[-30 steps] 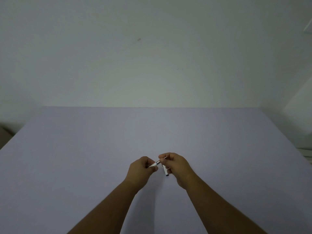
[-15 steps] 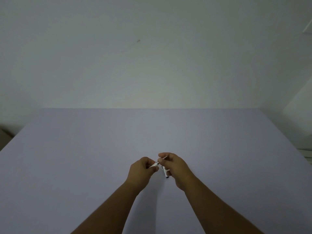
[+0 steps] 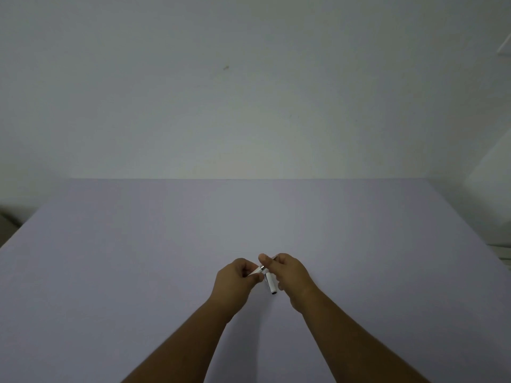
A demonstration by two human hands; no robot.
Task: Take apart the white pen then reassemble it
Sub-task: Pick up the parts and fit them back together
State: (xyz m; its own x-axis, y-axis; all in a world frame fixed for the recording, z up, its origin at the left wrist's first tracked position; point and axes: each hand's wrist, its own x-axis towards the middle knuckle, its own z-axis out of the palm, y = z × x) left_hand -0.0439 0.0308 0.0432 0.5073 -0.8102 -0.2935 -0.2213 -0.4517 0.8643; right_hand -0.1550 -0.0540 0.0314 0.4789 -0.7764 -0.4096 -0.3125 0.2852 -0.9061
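Observation:
Both hands meet over the near middle of the lilac table (image 3: pixel 138 258). My left hand (image 3: pixel 235 280) pinches one end of a slim white pen part (image 3: pixel 256 271) that slants up to the right, where a silver band shows at my right thumb. My right hand (image 3: pixel 287 275) grips the other end of that part. A second white pen piece (image 3: pixel 270 283) with a dark end hangs down from under my right fingers. Most of both pieces is hidden by the fingers.
A plain pale wall (image 3: pixel 249 92) rises behind the table's far edge. A white object (image 3: pixel 495 194) stands off the table at the right, and the table's left edge falls away near a dark corner (image 3: pixel 8 222).
Hands and pen parts stay almost where they were. My right thumb has shifted slightly along the slanted part.

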